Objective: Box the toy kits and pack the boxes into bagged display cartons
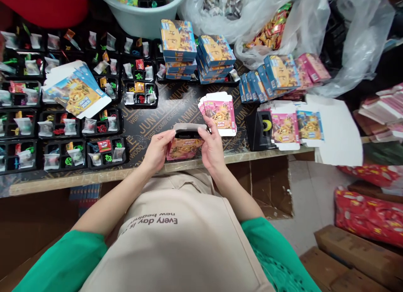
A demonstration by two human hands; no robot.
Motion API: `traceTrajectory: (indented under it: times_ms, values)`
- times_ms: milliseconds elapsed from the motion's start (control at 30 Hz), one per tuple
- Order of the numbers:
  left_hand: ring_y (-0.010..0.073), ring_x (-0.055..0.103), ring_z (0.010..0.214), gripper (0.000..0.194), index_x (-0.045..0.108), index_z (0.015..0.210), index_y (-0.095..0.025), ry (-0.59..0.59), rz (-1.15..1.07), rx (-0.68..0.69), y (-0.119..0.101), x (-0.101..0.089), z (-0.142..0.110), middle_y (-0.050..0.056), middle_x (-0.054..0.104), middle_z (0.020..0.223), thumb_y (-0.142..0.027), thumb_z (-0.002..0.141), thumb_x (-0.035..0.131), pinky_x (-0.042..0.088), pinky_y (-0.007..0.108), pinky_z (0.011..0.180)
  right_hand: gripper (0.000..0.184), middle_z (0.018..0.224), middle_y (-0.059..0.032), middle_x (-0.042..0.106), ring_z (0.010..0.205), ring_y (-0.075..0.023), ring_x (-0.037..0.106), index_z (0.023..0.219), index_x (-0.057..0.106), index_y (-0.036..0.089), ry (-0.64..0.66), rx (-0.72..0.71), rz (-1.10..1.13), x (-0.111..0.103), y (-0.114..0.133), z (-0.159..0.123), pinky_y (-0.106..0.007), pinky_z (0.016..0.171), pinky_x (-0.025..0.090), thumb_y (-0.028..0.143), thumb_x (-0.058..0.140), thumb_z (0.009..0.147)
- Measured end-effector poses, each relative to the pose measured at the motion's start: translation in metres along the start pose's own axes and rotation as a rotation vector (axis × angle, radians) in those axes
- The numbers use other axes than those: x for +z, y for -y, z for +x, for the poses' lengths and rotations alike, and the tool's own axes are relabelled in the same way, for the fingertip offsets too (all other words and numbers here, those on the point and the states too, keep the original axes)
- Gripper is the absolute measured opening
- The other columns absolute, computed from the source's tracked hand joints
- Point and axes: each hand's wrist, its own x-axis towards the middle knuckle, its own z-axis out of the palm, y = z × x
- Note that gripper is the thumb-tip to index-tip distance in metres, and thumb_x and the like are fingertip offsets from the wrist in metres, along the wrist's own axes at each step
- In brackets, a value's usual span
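A small pink printed carton (pixel 185 147) with its top flap up is held over the near edge of the table (pixel 94 179). My left hand (pixel 157 150) grips its left side. My right hand (pixel 212 147) grips its right side, fingers curled over the open top. Just behind the right hand lies a short stack of flat pink cartons (pixel 220 111).
Black trays (pixel 63 128) with small bagged toys fill the left of the table, flat blue cartons (pixel 74 90) lying on them. Stacks of folded blue boxes (pixel 195 53) stand at the back, more boxes (pixel 283 71) and plastic bags (pixel 315 27) to the right. A black tape holder (pixel 262 130) stands right.
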Motion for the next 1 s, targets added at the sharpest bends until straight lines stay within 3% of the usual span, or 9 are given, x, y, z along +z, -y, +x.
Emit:
traceTrajectory:
  times_ms: [167, 333, 533, 667, 767, 867, 1000]
  values:
    - [0.0214, 0.071, 0.09, 0.026, 0.076, 0.078, -0.019, -0.126, -0.106, 0.012, 0.005, 0.006, -0.003, 0.001, 0.077, 0.083, -0.044, 0.071, 0.08, 0.055, 0.034, 0.088, 0.055, 0.098, 0.0006, 0.072, 0.095, -0.0199, 0.069, 0.119, 0.064, 0.029, -0.066, 0.042, 0.066, 0.004, 0.0, 0.0, -0.039, 0.095, 0.055, 0.043, 0.081, 0.069]
    - [0.0184, 0.068, 0.078, 0.024, 0.077, 0.078, -0.018, -0.129, -0.132, -0.088, 0.013, 0.002, -0.002, 0.0, 0.074, 0.075, -0.041, 0.07, 0.079, 0.054, 0.031, 0.08, 0.054, 0.091, -0.0006, 0.077, 0.094, -0.0223, 0.073, 0.116, 0.061, 0.025, -0.037, 0.158, 0.133, 0.005, -0.002, 0.003, -0.045, 0.1, 0.054, 0.044, 0.08, 0.068]
    - [0.0172, 0.068, 0.081, 0.024, 0.08, 0.085, -0.019, -0.104, 0.017, 0.011, 0.015, -0.005, 0.0, 0.0, 0.077, 0.086, -0.027, 0.063, 0.082, 0.052, 0.029, 0.084, 0.063, 0.09, -0.0007, 0.076, 0.097, -0.0236, 0.072, 0.115, 0.059, 0.026, 0.022, 0.09, 0.092, 0.008, -0.009, 0.0, -0.041, 0.095, 0.055, 0.038, 0.087, 0.06]
    - [0.0149, 0.066, 0.082, 0.033, 0.079, 0.09, -0.02, -0.125, 0.061, 0.072, 0.012, -0.011, 0.005, 0.0, 0.077, 0.089, -0.02, 0.057, 0.084, 0.05, 0.025, 0.081, 0.055, 0.097, -0.0016, 0.076, 0.102, -0.0222, 0.069, 0.118, 0.059, 0.026, 0.055, 0.083, 0.183, 0.002, -0.008, -0.003, -0.037, 0.093, 0.053, 0.041, 0.08, 0.069]
    - [0.0131, 0.065, 0.079, 0.035, 0.077, 0.092, -0.02, -0.115, 0.023, 0.082, 0.011, -0.009, 0.008, 0.0, 0.076, 0.087, -0.018, 0.057, 0.083, 0.05, 0.023, 0.076, 0.046, 0.092, 0.0006, 0.074, 0.094, -0.0202, 0.069, 0.118, 0.061, 0.026, 0.061, 0.143, 0.264, -0.003, -0.007, -0.003, -0.033, 0.082, 0.054, 0.039, 0.07, 0.075]
    - [0.0118, 0.064, 0.073, 0.035, 0.076, 0.089, -0.021, -0.16, -0.037, 0.127, 0.013, 0.0, 0.01, -0.001, 0.074, 0.081, -0.015, 0.055, 0.081, 0.049, 0.022, 0.071, 0.04, 0.083, 0.0039, 0.072, 0.081, -0.0169, 0.066, 0.105, 0.067, 0.025, 0.074, 0.16, 0.259, -0.002, -0.008, -0.001, -0.03, 0.078, 0.052, 0.024, 0.07, 0.066]
    - [0.0127, 0.065, 0.074, 0.011, 0.072, 0.067, -0.02, -0.26, -0.032, 0.327, 0.022, 0.006, 0.008, -0.001, 0.071, 0.073, -0.013, 0.059, 0.073, 0.051, 0.025, 0.078, 0.013, 0.073, 0.0032, 0.071, 0.078, -0.0173, 0.065, 0.069, 0.063, 0.022, 0.034, 0.15, 0.261, 0.002, -0.013, 0.006, -0.032, 0.082, 0.052, 0.016, 0.063, 0.058]
